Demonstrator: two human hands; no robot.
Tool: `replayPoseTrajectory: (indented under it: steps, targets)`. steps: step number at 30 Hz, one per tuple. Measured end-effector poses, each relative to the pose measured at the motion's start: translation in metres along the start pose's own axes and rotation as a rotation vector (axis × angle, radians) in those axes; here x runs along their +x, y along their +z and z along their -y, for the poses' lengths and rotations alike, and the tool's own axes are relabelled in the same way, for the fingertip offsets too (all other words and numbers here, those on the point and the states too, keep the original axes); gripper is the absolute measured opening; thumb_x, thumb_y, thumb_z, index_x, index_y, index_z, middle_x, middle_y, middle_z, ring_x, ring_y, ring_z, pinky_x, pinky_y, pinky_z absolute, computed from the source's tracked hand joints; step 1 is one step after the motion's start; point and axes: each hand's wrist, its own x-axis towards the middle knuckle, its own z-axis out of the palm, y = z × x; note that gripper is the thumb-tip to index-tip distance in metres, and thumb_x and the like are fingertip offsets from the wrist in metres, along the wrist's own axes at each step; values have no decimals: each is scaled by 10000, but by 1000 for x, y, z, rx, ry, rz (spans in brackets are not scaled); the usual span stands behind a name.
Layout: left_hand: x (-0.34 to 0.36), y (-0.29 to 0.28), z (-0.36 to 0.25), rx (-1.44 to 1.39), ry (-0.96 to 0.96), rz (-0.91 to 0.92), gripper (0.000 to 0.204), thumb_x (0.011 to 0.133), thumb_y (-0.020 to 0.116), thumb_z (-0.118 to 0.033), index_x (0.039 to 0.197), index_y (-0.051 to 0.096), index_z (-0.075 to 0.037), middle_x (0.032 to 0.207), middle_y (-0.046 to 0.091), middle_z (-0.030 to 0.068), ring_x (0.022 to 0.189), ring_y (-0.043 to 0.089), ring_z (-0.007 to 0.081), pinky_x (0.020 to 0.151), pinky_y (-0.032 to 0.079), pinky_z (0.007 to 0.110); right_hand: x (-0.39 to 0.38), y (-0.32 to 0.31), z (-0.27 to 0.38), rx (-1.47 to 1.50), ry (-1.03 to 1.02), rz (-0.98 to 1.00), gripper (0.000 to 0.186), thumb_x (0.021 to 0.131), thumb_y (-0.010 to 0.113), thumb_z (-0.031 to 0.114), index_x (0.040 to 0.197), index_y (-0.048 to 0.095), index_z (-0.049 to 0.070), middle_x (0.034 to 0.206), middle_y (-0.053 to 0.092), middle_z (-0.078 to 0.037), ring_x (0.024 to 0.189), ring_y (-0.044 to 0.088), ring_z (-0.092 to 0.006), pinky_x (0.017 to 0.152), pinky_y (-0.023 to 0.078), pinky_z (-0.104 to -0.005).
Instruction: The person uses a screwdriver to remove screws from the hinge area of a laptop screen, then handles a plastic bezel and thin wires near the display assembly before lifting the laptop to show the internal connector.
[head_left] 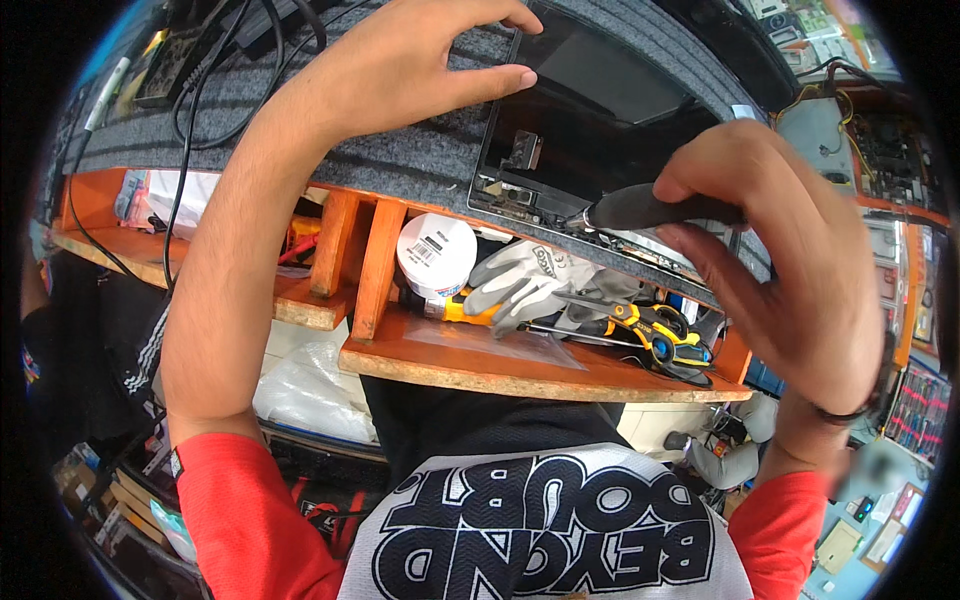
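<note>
1. Grey-striped bench mat [420, 165] is the biggest thing here, covering the worktop, black cables [190, 110] looped over its left side.
2. Orange wooden shelf [400, 350] sits right under the bench edge, packed with stuff.
3. Flat black device [610, 130] lies on the mat near the front edge, between the two hands, bits of its innards exposed along the near edge.
4. Left hand [420, 65] is loose, thumb and finger spread at the device's left edge; can't tell if they're actually touching it.
5. Right hand [790, 250] is wrapped around a tool.
6. Grey-and-white gloves [540, 285] are heaped on the shelf.
7. White round tub [437, 250] is just left of them.
8. Yellow-and-black pliers [655, 330], right by the gloves.
9. That black-handled tool [660, 208] points left, tip at the exposed strip.
10. Tiny silvery square [524, 150], on the device's left part.
</note>
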Motion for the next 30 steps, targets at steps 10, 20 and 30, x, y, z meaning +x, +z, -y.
replayPoseTrajectory:
  steps: [10, 20, 30]
  targets:
    - [-3, -1, 0, 20, -40, -28, 363, 936, 761, -247, 1200, 679, -10, 1173, 654, 174, 1154, 609, 346, 1034, 485, 420, 29, -25, 8, -262, -44, 328, 279, 883, 782, 244, 993, 594, 71, 807, 602, -100, 718, 623, -360, 606, 461, -450]
    - [-3, 0, 4, 41, -37, -13, 343, 935, 748, -248, 1181, 683, -18, 1158, 659, 171, 1150, 610, 349, 1037, 478, 424, 32, -27, 10, -475, -68, 406, 276, 895, 760, 273, 1025, 601, 88, 786, 597, -99, 722, 619, -362, 651, 467, -461]
    - [-1, 2, 3, 47, -58, 0, 332, 931, 753, -240, 1180, 688, -31, 1145, 663, 165, 1138, 614, 346, 1026, 482, 426, 29, -22, -1, -340, -121, 356, 275, 861, 766, 219, 1043, 600, 100, 868, 642, -94, 780, 639, -359, 669, 477, -483]
